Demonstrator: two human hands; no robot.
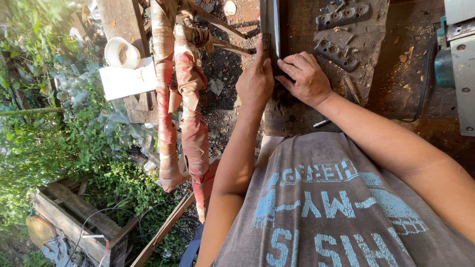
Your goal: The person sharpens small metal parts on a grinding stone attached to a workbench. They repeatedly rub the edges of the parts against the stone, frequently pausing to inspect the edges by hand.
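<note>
A long dark metal bar (270,20) lies along the left edge of a worn wooden workbench (396,74). My left hand (255,81) grips the bar's near end from the side, thumb pointing up along it. My right hand (306,76) rests on the bench right beside it, fingers curled and touching the same end of the bar. Whether the right hand holds a small tool is hidden by the fingers.
Two perforated metal plates (341,16) (336,53) and loose screws lie on the bench. A grey machine (460,59) with a black cable (425,84) stands at right. Left of the bench: cloth-wrapped poles (190,99), a white cup (121,52) on a plank, plants, a wooden crate (74,217).
</note>
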